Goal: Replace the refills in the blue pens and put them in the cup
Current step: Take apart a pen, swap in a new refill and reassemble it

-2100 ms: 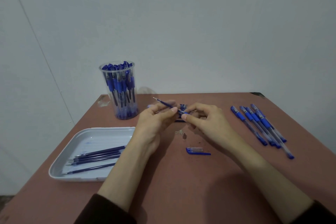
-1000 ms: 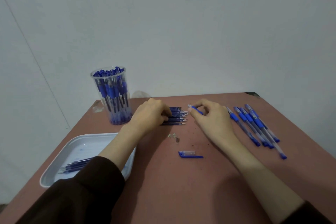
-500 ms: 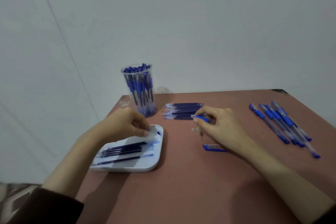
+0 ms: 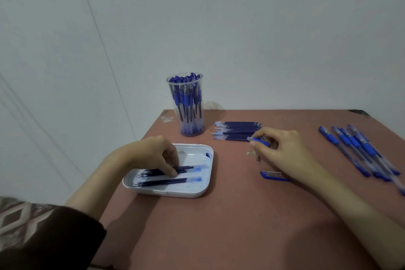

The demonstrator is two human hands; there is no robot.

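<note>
reddish table (image 4: pixel 230 226), pale wall (image 4: pixel 241 28): left hand (image 4: pixel 153 153) grips tray refills (image 4: pixel 186 168), right hand (image 4: pixel 287 151) pinches pen piece (image 4: pixel 262 142).

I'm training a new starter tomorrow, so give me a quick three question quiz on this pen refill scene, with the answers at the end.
1. What lies in the white tray?
2. True or false: the clear cup holds blue pens.
3. The loose blue cap lies: A in the tray, B on the table, C in the cup.
Key: 1 refills; 2 true; 3 B.
</note>
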